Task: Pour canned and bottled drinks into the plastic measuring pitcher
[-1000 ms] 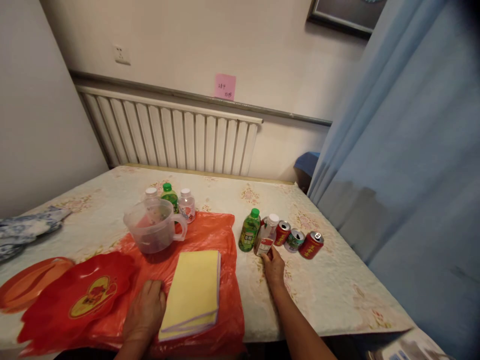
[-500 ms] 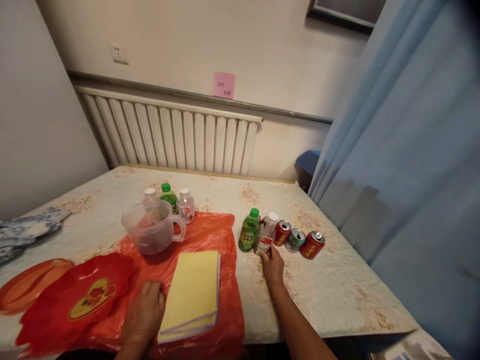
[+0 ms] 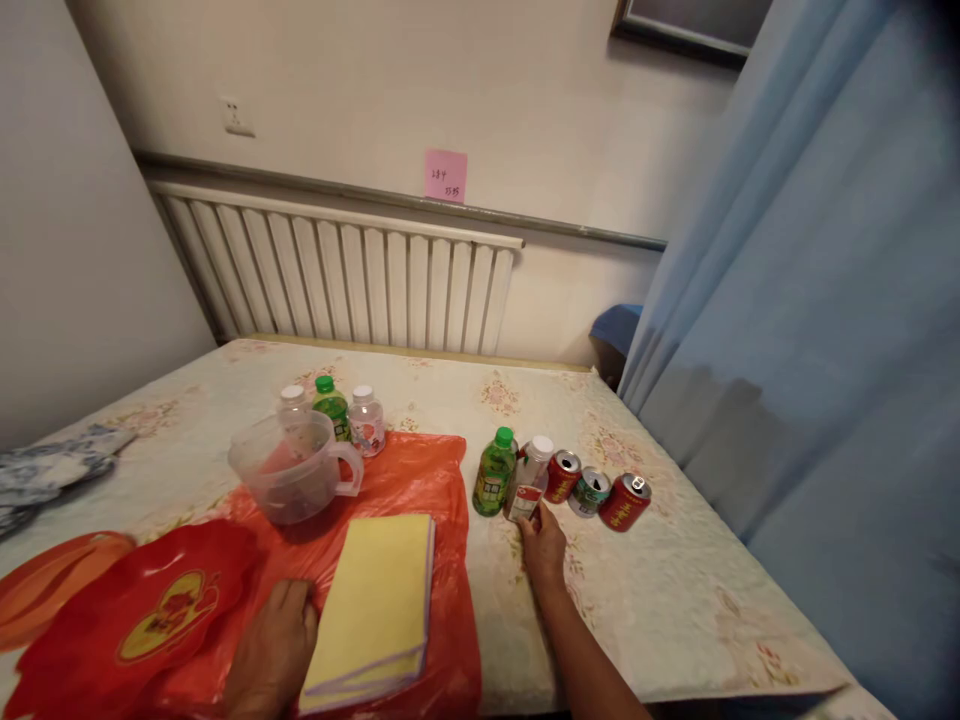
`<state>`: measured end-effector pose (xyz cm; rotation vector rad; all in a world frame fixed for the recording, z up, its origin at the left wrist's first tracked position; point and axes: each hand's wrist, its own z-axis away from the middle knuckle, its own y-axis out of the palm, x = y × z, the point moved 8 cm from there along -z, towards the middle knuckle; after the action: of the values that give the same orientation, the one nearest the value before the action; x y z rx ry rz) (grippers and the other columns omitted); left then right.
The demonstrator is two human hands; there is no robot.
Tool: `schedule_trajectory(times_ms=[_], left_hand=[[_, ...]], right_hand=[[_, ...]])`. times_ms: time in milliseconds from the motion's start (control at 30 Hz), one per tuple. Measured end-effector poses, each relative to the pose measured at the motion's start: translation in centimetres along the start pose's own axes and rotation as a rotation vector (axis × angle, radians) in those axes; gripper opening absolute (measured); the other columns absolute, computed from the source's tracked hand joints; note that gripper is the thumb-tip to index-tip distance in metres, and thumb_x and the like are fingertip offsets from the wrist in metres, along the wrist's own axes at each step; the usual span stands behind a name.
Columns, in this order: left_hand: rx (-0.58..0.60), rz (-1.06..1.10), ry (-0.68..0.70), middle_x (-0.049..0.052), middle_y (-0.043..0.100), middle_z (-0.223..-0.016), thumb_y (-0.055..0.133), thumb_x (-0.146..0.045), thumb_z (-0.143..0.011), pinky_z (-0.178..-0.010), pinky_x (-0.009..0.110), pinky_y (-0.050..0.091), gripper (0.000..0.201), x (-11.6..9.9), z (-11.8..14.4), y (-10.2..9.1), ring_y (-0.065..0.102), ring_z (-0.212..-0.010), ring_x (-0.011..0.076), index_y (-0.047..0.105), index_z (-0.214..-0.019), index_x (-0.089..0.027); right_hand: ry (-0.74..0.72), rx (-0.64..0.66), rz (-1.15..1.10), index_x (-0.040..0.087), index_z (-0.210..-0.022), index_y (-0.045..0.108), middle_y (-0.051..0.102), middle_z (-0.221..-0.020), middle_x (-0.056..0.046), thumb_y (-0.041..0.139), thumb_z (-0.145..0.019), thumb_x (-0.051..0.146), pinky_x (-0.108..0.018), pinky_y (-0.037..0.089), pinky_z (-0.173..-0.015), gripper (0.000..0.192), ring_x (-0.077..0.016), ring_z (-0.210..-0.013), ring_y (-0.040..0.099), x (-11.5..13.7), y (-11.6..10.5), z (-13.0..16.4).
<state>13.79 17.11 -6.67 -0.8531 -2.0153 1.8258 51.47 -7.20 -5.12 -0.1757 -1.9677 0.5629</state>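
My right hand (image 3: 546,550) has its fingers closed at the lower part of a clear bottle (image 3: 537,464) with a white cap and a red and white label. The bottle leans slightly. A green drink bottle (image 3: 495,478) stands just to its left. To the right are a red can (image 3: 562,476), a green and white can (image 3: 589,492) and another red can (image 3: 625,503), which is tilted. My left hand (image 3: 274,640) rests curled on the red plastic sheet (image 3: 448,600), beside a folded yellow cloth (image 3: 375,600); nothing shows in it.
A clear plastic measuring jug (image 3: 289,480) stands on the sheet. Behind it are a green bottle (image 3: 331,404) and two white-capped clear bottles. A red scalloped tray (image 3: 82,640) and an orange dish (image 3: 52,580) lie left. A blue curtain (image 3: 787,350) hangs right.
The view has tilted slightly, so the things on the table sit a little lower. My right hand stays at the clear bottle, and my left hand remains curled on the sheet.
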Motion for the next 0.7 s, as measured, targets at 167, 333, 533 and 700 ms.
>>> schedule_trajectory(times_ms=[167,333,533,700], left_hand=[[0.013,0.025,-0.02,0.007,0.061,-0.102,0.033,-0.023,-0.092,-0.074,0.031,0.041,0.022,0.39,-0.13,0.33,0.061,-0.086,0.02,0.055,-0.095,-0.022],[0.02,0.053,-0.068,0.008,0.061,-0.108,0.033,-0.024,-0.092,-0.073,0.032,0.042,0.024,0.63,-0.15,0.16,0.062,-0.087,0.0218,0.056,-0.097,-0.021],[0.028,0.062,-0.074,0.009,0.061,-0.106,0.034,-0.025,-0.091,-0.075,0.032,0.044,0.024,0.71,-0.17,0.3,0.061,-0.088,0.0222,0.056,-0.099,-0.021],[0.006,0.043,-0.076,0.006,0.062,-0.104,0.036,-0.026,-0.09,-0.074,0.03,0.044,0.022,0.59,-0.07,-0.01,0.061,-0.086,0.0206,0.057,-0.096,-0.023]], right_hand=[[-0.006,-0.001,-0.019,0.015,-0.112,0.065,0.071,-0.101,-0.012,0.055,-0.073,0.032,-0.033,0.048,-0.076,0.043,-0.0268,-0.087,0.064,0.07,0.07,-0.04],[-0.019,-0.006,-0.014,0.017,-0.108,0.066,0.071,-0.102,-0.012,0.055,-0.073,0.029,-0.034,0.047,-0.077,0.039,-0.0276,-0.09,0.063,0.35,-0.09,-0.06],[-0.022,-0.003,-0.008,0.017,-0.105,0.067,0.071,-0.1,-0.012,0.056,-0.074,0.029,-0.033,0.046,-0.076,0.036,-0.0274,-0.09,0.063,0.59,-0.3,-0.06],[-0.016,0.009,-0.009,0.016,-0.11,0.065,0.07,-0.105,-0.012,0.055,-0.075,0.029,-0.034,0.047,-0.08,0.039,-0.0275,-0.092,0.063,0.31,-0.23,0.07]])
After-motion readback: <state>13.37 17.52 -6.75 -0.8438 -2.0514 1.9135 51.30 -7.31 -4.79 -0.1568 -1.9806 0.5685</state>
